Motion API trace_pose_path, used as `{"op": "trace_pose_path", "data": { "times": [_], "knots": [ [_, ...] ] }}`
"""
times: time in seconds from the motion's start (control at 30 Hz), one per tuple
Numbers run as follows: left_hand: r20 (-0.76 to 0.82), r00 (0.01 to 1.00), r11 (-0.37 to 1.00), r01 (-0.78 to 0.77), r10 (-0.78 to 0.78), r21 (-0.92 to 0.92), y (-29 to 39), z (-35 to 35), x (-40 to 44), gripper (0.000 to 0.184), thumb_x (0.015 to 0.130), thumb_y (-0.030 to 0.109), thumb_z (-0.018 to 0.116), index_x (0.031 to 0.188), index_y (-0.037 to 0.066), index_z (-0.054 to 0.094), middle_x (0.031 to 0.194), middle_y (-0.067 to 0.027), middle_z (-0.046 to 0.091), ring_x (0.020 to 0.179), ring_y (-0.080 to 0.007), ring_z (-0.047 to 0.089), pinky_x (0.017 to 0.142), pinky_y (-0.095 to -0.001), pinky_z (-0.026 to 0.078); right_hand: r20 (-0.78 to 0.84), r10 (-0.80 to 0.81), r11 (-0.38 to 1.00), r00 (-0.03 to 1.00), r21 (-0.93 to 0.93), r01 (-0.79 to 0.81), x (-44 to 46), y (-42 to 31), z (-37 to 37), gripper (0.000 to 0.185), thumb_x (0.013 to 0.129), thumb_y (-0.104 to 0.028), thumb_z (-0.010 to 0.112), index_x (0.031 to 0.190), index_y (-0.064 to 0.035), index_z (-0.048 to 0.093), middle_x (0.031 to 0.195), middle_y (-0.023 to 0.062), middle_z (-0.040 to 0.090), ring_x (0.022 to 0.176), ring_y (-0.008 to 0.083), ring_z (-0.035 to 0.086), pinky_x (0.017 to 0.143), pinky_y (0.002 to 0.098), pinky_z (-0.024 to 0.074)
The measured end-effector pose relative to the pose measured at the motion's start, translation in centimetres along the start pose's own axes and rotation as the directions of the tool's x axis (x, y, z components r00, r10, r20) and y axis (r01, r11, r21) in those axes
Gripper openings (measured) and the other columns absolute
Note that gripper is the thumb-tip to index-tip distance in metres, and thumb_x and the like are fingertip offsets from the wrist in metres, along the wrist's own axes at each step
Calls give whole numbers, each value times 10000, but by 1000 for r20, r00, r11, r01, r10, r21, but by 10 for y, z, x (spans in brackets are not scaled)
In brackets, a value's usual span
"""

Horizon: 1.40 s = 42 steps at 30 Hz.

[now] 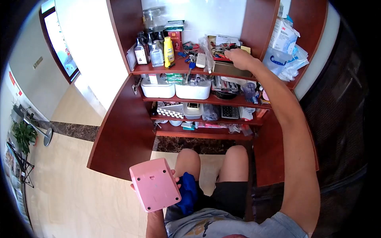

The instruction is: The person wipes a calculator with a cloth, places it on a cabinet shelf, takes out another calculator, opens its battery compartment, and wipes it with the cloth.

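A pink flat device [155, 185] with small dark feet at its corners lies over my left hand [176, 180], whose fingers wrap its edges above my lap. A blue cloth [188, 194] rests on my thigh beside it. My right hand [237, 58] reaches to the top shelf, over a tray of small tools [222, 52]; its fingertips are too small and hidden to tell what they touch. Left of that hand are a clear plastic bag [207, 51], a white remote [201, 60] and blue-handled keys [191, 65].
The open cabinet has a left door [123, 139] and a lower right door [270, 150]. Bottles [157, 54] stand on the top shelf's left. White bins [193, 90] and a calculator [230, 112] are below. A mask box [283, 35] sits right. A plant [24, 137] stands far left.
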<state>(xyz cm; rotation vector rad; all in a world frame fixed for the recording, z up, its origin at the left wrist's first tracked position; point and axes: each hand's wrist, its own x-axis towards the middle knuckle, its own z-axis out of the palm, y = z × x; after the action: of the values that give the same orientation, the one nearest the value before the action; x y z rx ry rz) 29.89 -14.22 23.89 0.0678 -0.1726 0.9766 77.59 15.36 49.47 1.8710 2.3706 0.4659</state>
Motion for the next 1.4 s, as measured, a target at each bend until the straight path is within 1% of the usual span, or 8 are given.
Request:
{"op": "trace_pose_path", "data": {
  "times": [0.63, 0.9, 1.0, 1.03, 1.2, 1.27, 1.3, 1.4],
  "knots": [
    [15, 1000, 999, -4, 3, 36, 0, -10, -4, 1441, 658, 931, 605, 1563, -85, 129, 1537, -384, 283, 1369, -571, 391, 1113, -675, 365, -190, 27, 997, 981, 71, -13, -12, 0, 30, 247, 873, -154, 720, 978, -20, 542, 996, 196, 630, 998, 404, 610, 863, 495, 492],
    [-24, 999, 999, -22, 21, -44, 2, -18, -2, 1425, 627, 886, 688, 1600, -4, 148, 1579, -364, 238, 1396, -571, 352, 1147, -665, 330, -379, 202, 974, 903, 172, -146, -30, -32, 32, 357, 931, -235, 665, 1235, -81, 558, 1196, 181, 640, 1105, 415, 625, 928, 477, 498],
    [-11, 1000, 995, 21, -23, -100, 6, -34, -5, 1440, 634, 945, 597, 1619, 25, 90, 1649, -313, 93, 1453, -578, 240, 1194, -669, 223, -550, 10, 982, 835, 163, 96, -49, -39, 45, 325, 946, -205, 663, 1229, -57, 601, 1236, 151, 624, 1115, 368, 621, 922, 436, 504],
    [-63, 998, 992, -2, -6, -129, 6, -27, -4, 1442, 633, 952, 586, 1620, 27, 86, 1654, -303, 89, 1455, -582, 227, 1199, -663, 217, -541, 104, 945, 834, 316, 88, -67, -69, 41, 282, 947, -178, 674, 1192, -44, 635, 1187, 138, 659, 1036, 323, 662, 878, 394, 523],
    [34, 996, 996, -78, 80, -46, 7, -44, -1, 1413, 634, 969, 559, 1626, 65, 116, 1626, -333, 148, 1458, -568, 240, 1179, -656, 274, -91, 185, 441, 979, 897, 0, -185, -219, 79, 143, 977, -133, 662, 1051, -15, 698, 866, -9, 646, 712, 72, 550, 653, 241, 473],
    [-19, 993, 993, -117, 117, -1, 12, -41, -8, 1420, 630, 985, 528, 1616, 41, 138, 1607, -346, 187, 1439, -577, 271, 1160, -667, 299, 205, 157, 299, 966, 922, -244, -224, -274, 92, 147, 981, -153, 652, 1038, -33, 714, 836, -9, 656, 683, 59, 577, 611, 237, 475],
    [-40, 989, 989, -138, 140, 55, 14, -41, -9, 1430, 625, 1001, 498, 1606, 17, 160, 1588, -358, 226, 1420, -586, 301, 1140, -679, 324, 323, 140, 388, 936, 852, -352, -238, -301, 81, 172, 990, -179, 641, 1033, -31, 717, 819, -4, 663, 672, 62, 595, 595, 236, 477],
    [-120, 977, 975, -160, 179, 155, 22, -49, -17, 1469, 584, 1027, 478, 1601, 12, 170, 1567, -367, 254, 1396, -588, 338, 1130, -671, 350, 386, 40, 106, 922, 916, -388, -277, -342, 128, 257, 1016, -226, 611, 989, 8, 711, 759, 11, 657, 622, 69, 586, 548, 239, 454]
  ]
}}
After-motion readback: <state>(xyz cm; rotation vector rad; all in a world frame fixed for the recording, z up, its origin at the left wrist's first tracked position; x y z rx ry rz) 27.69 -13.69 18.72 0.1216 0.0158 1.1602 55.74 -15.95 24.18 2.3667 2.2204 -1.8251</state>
